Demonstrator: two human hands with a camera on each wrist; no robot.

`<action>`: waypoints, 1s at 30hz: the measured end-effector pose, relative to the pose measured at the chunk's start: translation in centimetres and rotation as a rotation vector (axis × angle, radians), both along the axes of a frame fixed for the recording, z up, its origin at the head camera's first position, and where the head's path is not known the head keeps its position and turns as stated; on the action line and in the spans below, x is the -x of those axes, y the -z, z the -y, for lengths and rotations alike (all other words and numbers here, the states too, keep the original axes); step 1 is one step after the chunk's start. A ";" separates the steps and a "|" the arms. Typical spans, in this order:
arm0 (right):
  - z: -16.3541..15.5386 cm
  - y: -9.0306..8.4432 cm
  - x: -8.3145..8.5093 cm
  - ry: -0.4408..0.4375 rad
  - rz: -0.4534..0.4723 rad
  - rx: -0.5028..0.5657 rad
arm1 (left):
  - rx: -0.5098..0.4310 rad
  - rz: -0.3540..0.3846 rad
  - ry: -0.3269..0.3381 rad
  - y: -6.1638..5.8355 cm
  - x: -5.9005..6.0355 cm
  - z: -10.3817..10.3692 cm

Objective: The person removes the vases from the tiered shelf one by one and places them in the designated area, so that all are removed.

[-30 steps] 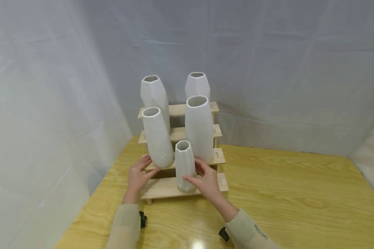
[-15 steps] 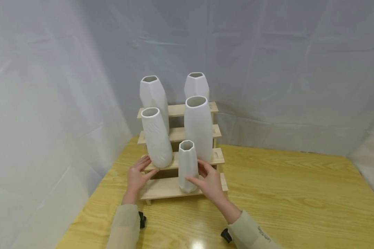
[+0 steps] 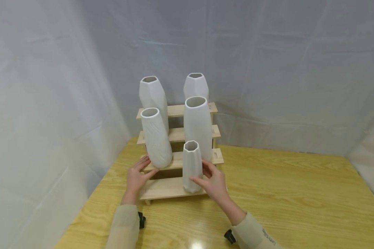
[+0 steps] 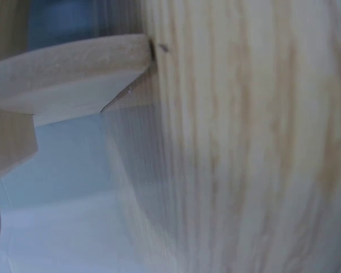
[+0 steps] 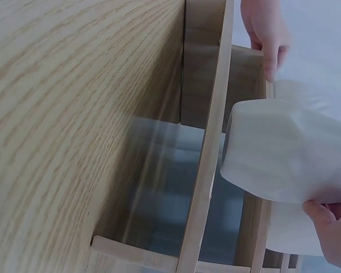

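The head view looks forward and down from above the table point(image 3: 268, 193), taking in the whole rack point(image 3: 177, 136) against the draped backdrop. The left wrist view sits very near the table, blurred, catching only a rack corner point(image 4: 74, 74). The right wrist view looks along the tabletop at the rack's lower steps point(image 5: 213, 142), sharing the small vase point(image 5: 284, 151) with the head view point(image 3: 192, 166).

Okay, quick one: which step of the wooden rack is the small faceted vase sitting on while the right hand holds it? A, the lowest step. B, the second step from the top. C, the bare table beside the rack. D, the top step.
A: the small faceted vase, which the right hand grips by its side, stands on the lowest step of the wooden rack, with the other four vases on steps above.
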State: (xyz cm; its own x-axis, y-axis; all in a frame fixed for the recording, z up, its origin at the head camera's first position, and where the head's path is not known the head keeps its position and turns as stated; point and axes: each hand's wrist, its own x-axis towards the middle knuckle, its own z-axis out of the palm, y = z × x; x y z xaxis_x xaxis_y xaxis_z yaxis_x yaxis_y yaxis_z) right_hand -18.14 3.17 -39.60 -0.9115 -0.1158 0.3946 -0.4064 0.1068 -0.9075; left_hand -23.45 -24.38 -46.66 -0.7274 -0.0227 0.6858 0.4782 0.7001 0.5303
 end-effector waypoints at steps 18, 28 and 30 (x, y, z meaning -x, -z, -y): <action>-2.1 2.4 1.3 0.082 -0.028 -0.009 | -0.014 0.003 0.013 0.1 0.1 -0.1; -3.8 2.6 1.5 0.123 -0.053 0.016 | -0.023 0.024 0.017 0.0 0.3 -0.1; -4.2 2.6 1.4 0.135 -0.046 0.018 | -0.026 0.032 0.017 0.0 0.2 -0.2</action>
